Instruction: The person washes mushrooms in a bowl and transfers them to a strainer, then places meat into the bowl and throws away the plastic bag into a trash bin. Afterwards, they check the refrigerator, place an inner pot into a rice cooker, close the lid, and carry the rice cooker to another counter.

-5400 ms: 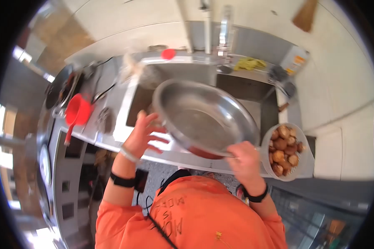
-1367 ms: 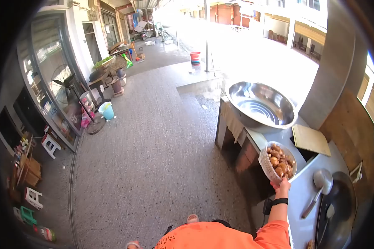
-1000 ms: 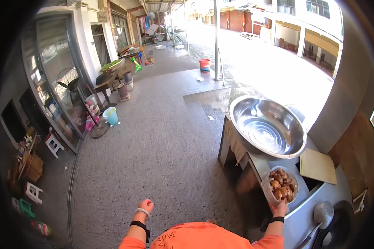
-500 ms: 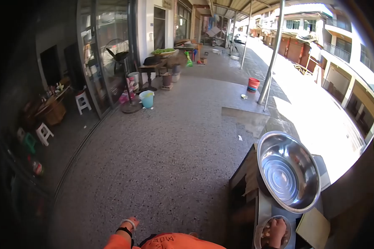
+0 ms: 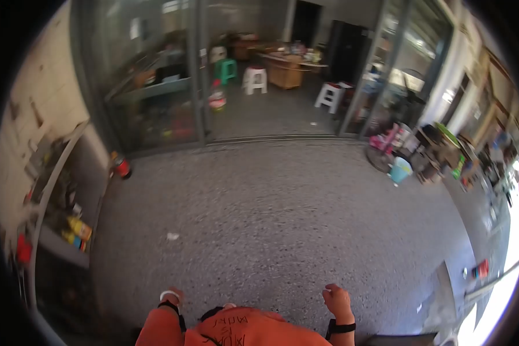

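- At the far left corner of the floor [image 5: 259, 225], a red-and-dark bottle [image 5: 121, 166] stands well apart from both hands.
- Beyond the left hand, towards the floor's left edge, lies a small white scrap [image 5: 172, 236]: pale, flattish, too blurred to name.
- The left hand [image 5: 173, 296] hangs low, fingers seemingly curled; whether the palm holds anything, I cannot tell.
- Between the arms, only floor shows; this looks like a moment between handlings, and any grasp would call for uncurled fingers and a longer reach.
- The right hand [image 5: 337, 303] hangs part-curled, touching nothing visible; its palm is hidden.
- Near the floor's far right corner sits a light-blue bucket [image 5: 400, 170], slightly tilted in view.
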